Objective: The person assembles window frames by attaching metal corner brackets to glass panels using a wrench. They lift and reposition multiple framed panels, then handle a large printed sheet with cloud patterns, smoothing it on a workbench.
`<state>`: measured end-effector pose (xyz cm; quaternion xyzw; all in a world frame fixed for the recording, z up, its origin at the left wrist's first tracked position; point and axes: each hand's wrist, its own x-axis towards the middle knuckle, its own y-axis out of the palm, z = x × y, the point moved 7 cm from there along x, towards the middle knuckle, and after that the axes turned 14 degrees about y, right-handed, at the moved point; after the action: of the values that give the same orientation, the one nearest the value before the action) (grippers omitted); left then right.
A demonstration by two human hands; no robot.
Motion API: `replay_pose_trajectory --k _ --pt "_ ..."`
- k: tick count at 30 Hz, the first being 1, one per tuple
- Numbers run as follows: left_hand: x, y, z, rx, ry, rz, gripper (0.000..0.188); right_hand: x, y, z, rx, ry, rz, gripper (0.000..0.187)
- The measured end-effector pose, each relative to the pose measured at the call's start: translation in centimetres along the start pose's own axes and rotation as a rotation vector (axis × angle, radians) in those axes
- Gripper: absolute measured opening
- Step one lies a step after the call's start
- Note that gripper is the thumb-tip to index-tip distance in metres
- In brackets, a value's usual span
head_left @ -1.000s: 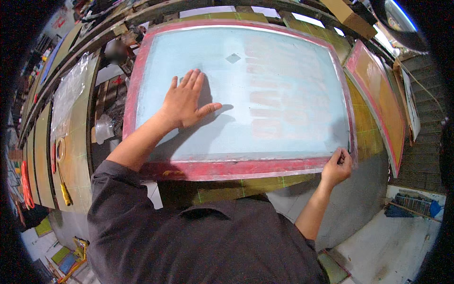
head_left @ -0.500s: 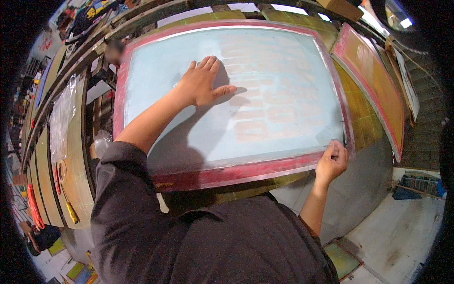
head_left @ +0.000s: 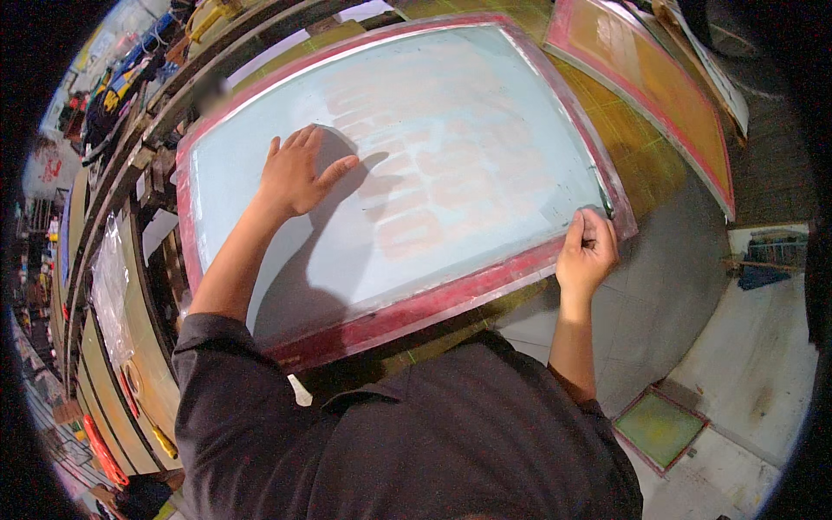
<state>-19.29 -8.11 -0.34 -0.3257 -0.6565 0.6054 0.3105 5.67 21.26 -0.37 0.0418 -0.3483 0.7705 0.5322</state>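
Note:
A large screen-printing frame (head_left: 416,306) with a red border lies before me. Its pale blue mesh (head_left: 251,186) carries faint pinkish block shapes like lettering, and a strip of silvery edging runs inside the border. My left hand (head_left: 297,173) is spread over the left-middle of the mesh, palm down, casting a shadow; whether it presses on the surface I cannot tell. At the near right corner my right hand (head_left: 589,247) is closed, its thumb and fingertips pinched at the inner edge of the border. What they grip, if anything, is too small to make out.
Another red-edged screen (head_left: 646,87) with an amber mesh leans at the far right. Clear plastic sheeting (head_left: 111,286) covers boards on the left, near a screwdriver with a yellow handle (head_left: 163,440) and an orange cord (head_left: 104,452). A small green-meshed frame (head_left: 660,429) lies low right.
The whole view has swung, so the frame now appears tilted and further left. Both hands keep about the same places on it, left spread and right pinched.

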Motion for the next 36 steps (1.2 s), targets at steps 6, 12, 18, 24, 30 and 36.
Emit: replay_pose_trajectory --k 6,12,18,24,30,36 --pt "1.0 0.5 -0.9 -0.033 -0.032 0.038 0.088 0.2 -0.1 -0.1 0.006 -0.045 -0.022 0.007" --pt "1.3 2.2 -4.5 -0.008 0.016 -0.068 0.090 0.1 -0.6 0.4 0.066 -0.043 -0.075 0.006" --pt "3.7 2.5 -14.6 -0.029 0.369 -0.029 0.094 0.4 -1.1 -0.4 0.131 -0.076 -0.090 0.007" --pt "5.0 2.4 -24.9 -0.122 0.729 -0.011 0.094 0.9 -1.0 -4.6 0.816 0.535 0.150 0.013" --pt "6.9 2.1 -27.5 -0.051 0.730 -0.011 0.099 0.9 -1.3 -5.4 0.998 0.600 0.226 0.017" --pt "8.4 2.5 -28.3 -0.182 0.761 -0.113 0.089 0.9 -0.9 -5.6 1.011 0.578 0.237 0.016"
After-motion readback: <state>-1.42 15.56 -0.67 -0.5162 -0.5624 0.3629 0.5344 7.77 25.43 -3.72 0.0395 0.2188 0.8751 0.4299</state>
